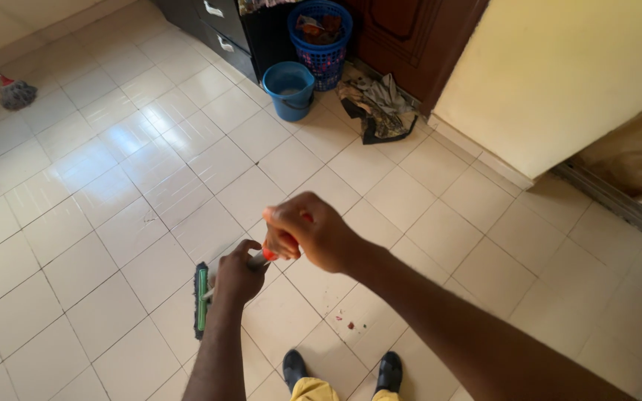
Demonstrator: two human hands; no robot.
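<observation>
The floor brush (pixel 201 299) stood with its green-and-black head on the tiled floor (pixel 98 223), just ahead of the person's black shoes (pixel 295 367). The left hand (pixel 238 275) was wrapped around its handle low down; the right hand (pixel 310 230) was clenched over the orange top end. Farther off stood a blue bucket (pixel 289 89), a blue basket (pixel 322 41) and a crumpled cloth (pixel 379 108).

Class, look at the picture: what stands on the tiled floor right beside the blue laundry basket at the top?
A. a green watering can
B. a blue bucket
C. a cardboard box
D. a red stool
B: a blue bucket stands on the tiled floor just left of and in front of the blue laundry basket, with a crumpled cloth lying to its right.
</observation>
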